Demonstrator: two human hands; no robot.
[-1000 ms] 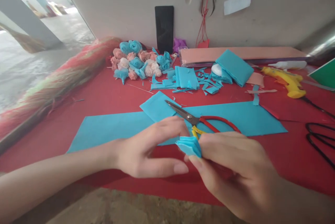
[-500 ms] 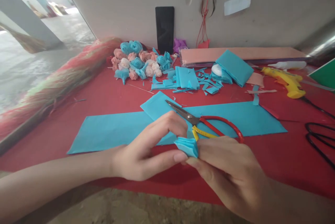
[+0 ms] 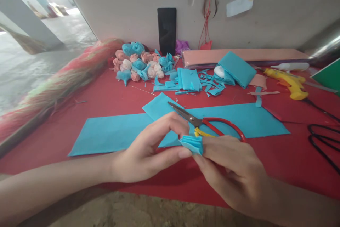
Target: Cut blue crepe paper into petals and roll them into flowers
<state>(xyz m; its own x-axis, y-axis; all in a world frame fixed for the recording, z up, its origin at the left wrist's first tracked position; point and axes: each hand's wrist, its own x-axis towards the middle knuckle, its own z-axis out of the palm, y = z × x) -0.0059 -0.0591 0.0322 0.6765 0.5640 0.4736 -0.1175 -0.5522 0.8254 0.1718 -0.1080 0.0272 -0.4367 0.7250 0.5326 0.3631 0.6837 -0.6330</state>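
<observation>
1. A small, many-layered piece of folded blue crepe paper (image 3: 192,143) sits between the two hands, raised in front of the near part of the red-covered table (image 3: 164,189).
2. The right hand (image 3: 236,166) grasps its right end, thumb below and forefinger above.
3. The left hand (image 3: 150,152) pinches its left end, thumb tip at the lower corner and bent forefinger at the upper edge.
4. Just beyond the fingers, metal scissors with red and yellow handles (image 3: 192,118) lie across a long, flat blue paper sheet (image 3: 106,135), blades pointing to the far left, over a flat square of blue paper (image 3: 159,106).
5. The right hand hides part of the scissor handles, and the left covers part of the long sheet.
6. The right end of the folded piece disappears under the right fingers; how many layers it has is hard to count.
7. The remaining fingers of both hands are mostly concealed.
8. Both forearms run out of view, as does the thin black cable (image 3: 321,140) at right.
</observation>
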